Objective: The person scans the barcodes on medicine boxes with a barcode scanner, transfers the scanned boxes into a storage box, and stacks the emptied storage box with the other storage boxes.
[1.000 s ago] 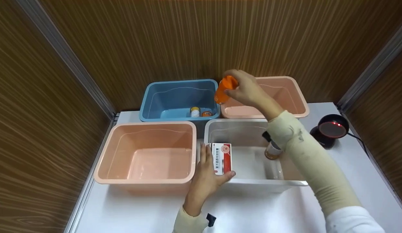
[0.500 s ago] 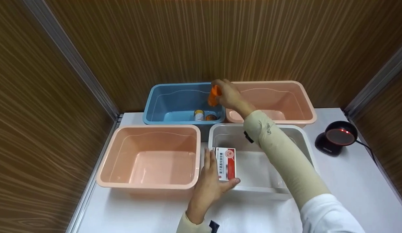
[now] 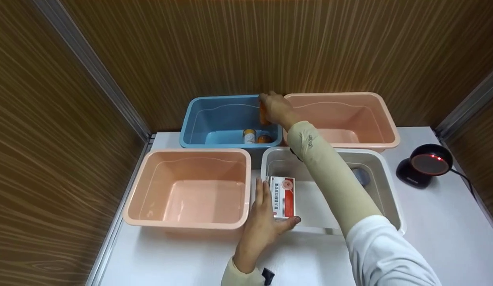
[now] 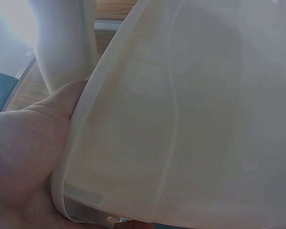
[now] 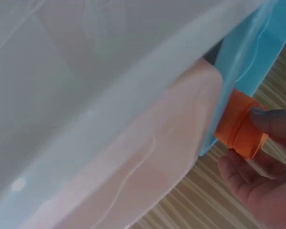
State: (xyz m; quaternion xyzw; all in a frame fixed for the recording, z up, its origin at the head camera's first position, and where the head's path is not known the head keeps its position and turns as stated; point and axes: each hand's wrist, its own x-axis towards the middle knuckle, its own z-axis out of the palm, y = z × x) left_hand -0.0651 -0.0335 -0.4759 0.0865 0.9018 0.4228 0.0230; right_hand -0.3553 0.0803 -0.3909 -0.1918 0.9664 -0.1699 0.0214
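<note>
My right hand [image 3: 279, 109] holds an orange bottle [image 5: 236, 117] by its cap, at the right end of the blue bin [image 3: 190, 119]. In the right wrist view the bottle is partly hidden behind the bin's wall. Inside that bin lie a white bottle with a yellow cap [image 3: 249, 136] and an orange item [image 3: 264, 139]. My left hand [image 3: 259, 226] rests at the front left corner of the white bin [image 3: 312, 202], fingers extended along the rim and thumb spread. A white and red medicine box [image 3: 283, 197] is in this bin, beside the left hand.
Peach bins stand at front left [image 3: 208, 202] and back right [image 3: 341, 137]. A blurred grey item [image 3: 360, 176] sits in the white bin near its right wall. To the right is a black scanner-like device [image 3: 429, 165] with red lights and a cable. Wood-grain panels enclose the table.
My right hand has carried the orange bottle leftward from above the gap between the back bins, then down into the blue bin. The left hand stays at the white bin's corner.
</note>
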